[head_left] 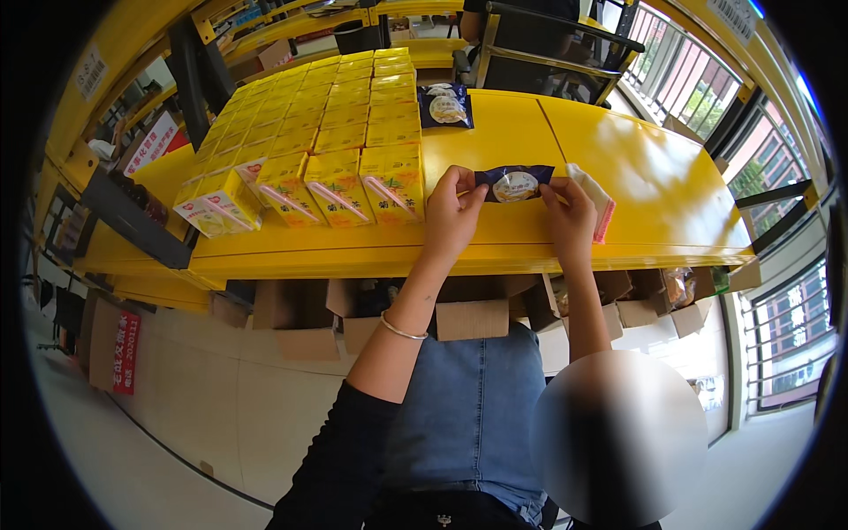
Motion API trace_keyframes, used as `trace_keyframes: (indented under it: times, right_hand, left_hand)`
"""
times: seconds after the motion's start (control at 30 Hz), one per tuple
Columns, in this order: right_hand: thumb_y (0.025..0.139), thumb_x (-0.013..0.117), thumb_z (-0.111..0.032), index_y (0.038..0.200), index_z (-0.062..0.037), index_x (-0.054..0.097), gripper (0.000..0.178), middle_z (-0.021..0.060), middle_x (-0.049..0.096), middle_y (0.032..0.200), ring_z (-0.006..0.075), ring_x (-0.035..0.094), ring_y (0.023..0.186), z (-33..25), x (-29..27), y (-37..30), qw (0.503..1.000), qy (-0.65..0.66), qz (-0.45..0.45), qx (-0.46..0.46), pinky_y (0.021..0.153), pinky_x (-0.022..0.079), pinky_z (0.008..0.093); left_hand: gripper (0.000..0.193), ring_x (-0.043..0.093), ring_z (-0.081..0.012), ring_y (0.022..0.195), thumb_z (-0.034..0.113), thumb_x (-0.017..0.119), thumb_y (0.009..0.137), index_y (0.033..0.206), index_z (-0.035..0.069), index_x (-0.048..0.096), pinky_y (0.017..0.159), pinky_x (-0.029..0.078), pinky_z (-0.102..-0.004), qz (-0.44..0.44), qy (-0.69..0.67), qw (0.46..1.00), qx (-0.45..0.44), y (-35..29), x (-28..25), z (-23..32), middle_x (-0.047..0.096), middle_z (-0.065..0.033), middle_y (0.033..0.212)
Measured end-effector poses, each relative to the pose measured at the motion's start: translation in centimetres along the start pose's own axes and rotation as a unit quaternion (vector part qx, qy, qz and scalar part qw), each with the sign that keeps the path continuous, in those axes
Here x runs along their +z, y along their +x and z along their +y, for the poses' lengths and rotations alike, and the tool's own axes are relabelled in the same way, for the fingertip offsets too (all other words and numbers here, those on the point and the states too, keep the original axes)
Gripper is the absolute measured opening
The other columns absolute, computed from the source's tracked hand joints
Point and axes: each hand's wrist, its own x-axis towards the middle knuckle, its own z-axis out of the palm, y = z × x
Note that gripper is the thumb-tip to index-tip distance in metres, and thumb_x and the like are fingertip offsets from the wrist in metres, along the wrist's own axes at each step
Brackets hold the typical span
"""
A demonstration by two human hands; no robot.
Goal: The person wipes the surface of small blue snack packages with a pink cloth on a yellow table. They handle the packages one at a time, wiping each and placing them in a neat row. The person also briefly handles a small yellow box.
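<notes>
A small dark blue snack packet (514,185) is stretched between my hands just over the yellow shelf (495,238). My left hand (455,205) pinches its left end, and my right hand (568,212) grips the right end. Against the back of my right hand lies a folded white cloth with a pink edge (601,201). Farther back, a second blue snack packet (445,107) rests flat on the shelf, touching the rows of drinks. Yellow drink cartons (391,183) with straws on their fronts stand packed in a block left of my hands.
Below the shelf edge sit several opened cardboard boxes (473,320), some with packets inside. A black chair (552,53) stands beyond the shelf's far side. Yellow rack posts with a dark bracket (146,212) frame the left. Barred windows (791,331) line the right.
</notes>
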Motion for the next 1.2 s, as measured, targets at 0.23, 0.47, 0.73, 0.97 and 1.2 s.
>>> trace_keyframes:
  times: [0.23, 0.47, 0.73, 0.97, 1.2]
  right_hand:
    - [0.087, 0.065, -0.001, 0.091, 0.0028, 0.062, 0.007, 0.0092, 0.066, 0.085, 0.0143, 0.066, 0.077, -0.3, 0.1, -0.3, 0.999, -0.018, 0.021, -0.028, 0.068, 0.052, 0.0246]
    - [0.086, 0.068, -0.011, 0.092, 0.0023, 0.067, 0.014, 0.0109, 0.067, 0.073, 0.0153, 0.066, 0.069, -0.5, 0.1, -0.2, 0.994, -0.109, -0.004, 0.030, 0.064, 0.051, 0.0265]
    - [0.082, 0.070, -0.011, 0.091, 0.0014, 0.069, 0.016, 0.0137, 0.069, 0.075, 0.0222, 0.067, 0.068, -0.6, 0.6, 1.3, 0.970, -0.229, -0.075, -0.013, 0.065, 0.052, 0.0311]
    - [0.081, 0.069, -0.011, 0.092, 0.0023, 0.069, 0.017, 0.0147, 0.071, 0.079, 0.0235, 0.068, 0.070, 3.1, 3.0, 5.9, 0.985, -0.155, -0.060, 0.046, 0.067, 0.053, 0.0315]
    - [0.083, 0.065, -0.008, 0.096, 0.0041, 0.067, 0.018, 0.0177, 0.071, 0.086, 0.0282, 0.069, 0.078, 3.7, 10.4, 8.8, 0.994, -0.098, 0.012, 0.049, 0.074, 0.053, 0.0341]
  left_hand:
    - [0.016, 0.055, -0.0117, 0.082, 0.000, 0.064, 0.088, 0.094, 0.001, 0.049, 0.073, 0.050, -0.0242, 0.010, -0.009, 0.999, 0.052, 0.0, 0.2, -0.4, 0.053, -0.0047, 0.086]
    - [0.016, 0.054, -0.0130, 0.065, 0.006, 0.065, 0.088, 0.093, 0.002, 0.050, 0.061, 0.046, -0.0256, 0.049, 0.095, 0.993, 0.045, 0.0, 0.2, -0.2, 0.056, -0.0045, 0.078]
    - [0.024, 0.057, -0.0193, 0.068, 0.003, 0.063, 0.085, 0.103, 0.001, 0.047, 0.064, 0.049, -0.0314, 0.069, 0.185, 0.978, 0.070, 0.6, 0.4, -0.2, 0.056, -0.0092, 0.085]
    - [0.039, 0.053, -0.0327, 0.099, 0.001, 0.063, 0.080, 0.116, 0.002, 0.048, 0.086, 0.045, -0.0422, 0.083, 0.359, 0.915, 0.162, 2.4, 2.2, 0.0, 0.052, -0.0172, 0.107]
    - [0.050, 0.033, -0.0474, 0.127, 0.005, 0.060, 0.078, 0.119, -0.017, 0.041, 0.107, 0.032, -0.0506, 0.152, 0.422, 0.886, 0.120, 6.6, 4.2, -1.8, 0.032, -0.0331, 0.134]
